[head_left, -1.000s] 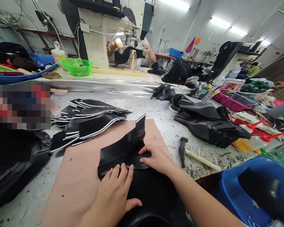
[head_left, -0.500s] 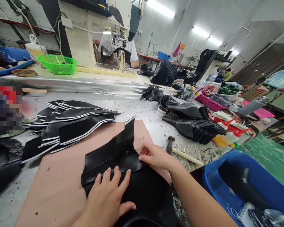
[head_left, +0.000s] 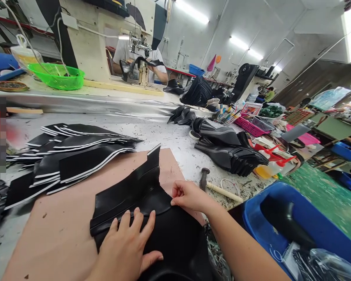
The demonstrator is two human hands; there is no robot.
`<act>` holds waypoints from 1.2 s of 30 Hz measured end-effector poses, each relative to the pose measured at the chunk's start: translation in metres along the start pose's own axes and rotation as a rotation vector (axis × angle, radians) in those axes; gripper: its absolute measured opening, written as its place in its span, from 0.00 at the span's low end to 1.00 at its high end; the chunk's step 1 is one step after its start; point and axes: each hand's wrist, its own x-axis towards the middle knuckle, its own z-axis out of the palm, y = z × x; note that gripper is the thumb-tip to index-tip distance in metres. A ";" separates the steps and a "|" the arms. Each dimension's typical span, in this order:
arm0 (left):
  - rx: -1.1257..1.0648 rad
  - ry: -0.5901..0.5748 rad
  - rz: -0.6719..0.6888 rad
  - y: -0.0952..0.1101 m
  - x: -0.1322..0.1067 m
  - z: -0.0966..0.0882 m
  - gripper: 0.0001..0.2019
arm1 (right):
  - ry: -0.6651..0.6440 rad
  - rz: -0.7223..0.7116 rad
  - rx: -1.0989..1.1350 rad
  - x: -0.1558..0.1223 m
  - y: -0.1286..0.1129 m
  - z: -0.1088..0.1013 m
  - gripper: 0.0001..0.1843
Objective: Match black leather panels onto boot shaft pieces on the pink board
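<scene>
I have the left hand [head_left: 125, 242] laid flat with its fingers spread on the black leather piece [head_left: 166, 222], which lies directly beneath and between both hands. The right hand [head_left: 190, 197] is at the piece's right edge, fingers curled in and thumb tip at the border; I cannot tell whether it actually pinches the leather. A raised seam runs just ahead of my left fingertips, and one narrow end of the leather points away from me. Under the piece, a pink board [head_left: 52, 230] rests on the counter [head_left: 158, 132]. Ahead and left of the left hand I see overlapping white-edged black pieces [head_left: 84, 158]. A hammer [head_left: 219, 190] lies just right of the right hand, with a blue bin [head_left: 324, 230] farther right.
</scene>
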 end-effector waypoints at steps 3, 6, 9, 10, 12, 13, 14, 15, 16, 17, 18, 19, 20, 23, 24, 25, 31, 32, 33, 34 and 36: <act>0.052 -0.051 -0.017 0.006 0.006 -0.005 0.42 | 0.036 -0.017 -0.086 -0.004 -0.006 -0.001 0.11; 0.099 -0.077 -0.022 0.010 0.009 -0.007 0.43 | 0.103 -0.012 -0.177 -0.009 -0.001 -0.010 0.15; 0.108 -0.030 -0.006 0.010 0.008 -0.004 0.43 | 0.185 -0.034 -0.216 -0.021 0.007 -0.014 0.12; 0.106 -0.014 -0.001 0.010 0.008 -0.003 0.43 | 0.212 -0.071 -0.220 -0.026 0.008 -0.011 0.10; 0.098 0.004 0.007 0.010 0.007 -0.001 0.44 | 0.263 -0.234 -0.282 -0.039 0.010 0.006 0.11; 0.094 0.008 0.008 0.009 0.007 -0.001 0.44 | 0.290 -0.343 -0.347 -0.045 0.010 0.017 0.14; 0.090 0.011 0.009 0.009 0.007 -0.001 0.44 | 0.322 -0.447 -0.425 -0.050 0.010 0.029 0.17; 0.085 0.015 0.009 0.007 0.007 -0.001 0.43 | 0.361 -0.530 -0.505 -0.054 0.009 0.041 0.20; 0.076 0.019 0.011 0.006 0.007 -0.002 0.42 | 0.400 -0.577 -0.574 -0.058 0.009 0.052 0.21; 0.063 0.025 0.016 0.004 0.007 -0.002 0.41 | 0.434 -0.582 -0.620 -0.060 0.008 0.060 0.22; 0.047 0.032 0.020 0.001 0.006 -0.002 0.39 | 0.466 -0.570 -0.648 -0.062 0.008 0.066 0.22; 0.029 0.040 0.025 -0.002 0.004 -0.002 0.37 | 0.481 -0.552 -0.667 -0.064 0.008 0.069 0.22; 0.011 0.052 0.030 -0.006 0.001 -0.001 0.36 | 0.483 -0.536 -0.682 -0.065 0.009 0.070 0.22; -0.013 0.115 0.013 -0.022 -0.016 0.001 0.29 | 0.455 -0.519 -0.720 -0.068 0.011 0.066 0.21; -0.009 0.142 -0.001 -0.027 -0.024 0.001 0.26 | 0.445 -0.525 -0.729 -0.069 0.012 0.065 0.22; -0.001 0.169 -0.020 -0.032 -0.033 0.001 0.25 | 0.439 -0.533 -0.736 -0.069 0.013 0.064 0.23; 0.015 0.278 -0.139 -0.048 -0.089 -0.002 0.23 | 0.323 -0.472 -0.587 -0.060 0.008 0.052 0.17; 0.005 0.295 -0.147 -0.048 -0.095 -0.002 0.23 | 0.295 -0.414 -0.483 -0.055 0.008 0.048 0.14; -0.014 0.320 -0.161 -0.048 -0.101 -0.002 0.22 | 0.276 -0.341 -0.370 -0.050 0.007 0.043 0.12; -0.040 0.351 -0.181 -0.048 -0.105 -0.001 0.20 | 0.258 -0.261 -0.262 -0.044 0.007 0.039 0.11; -0.101 0.410 -0.231 -0.048 -0.112 0.000 0.15 | 0.198 -0.142 -0.080 -0.034 0.006 0.034 0.12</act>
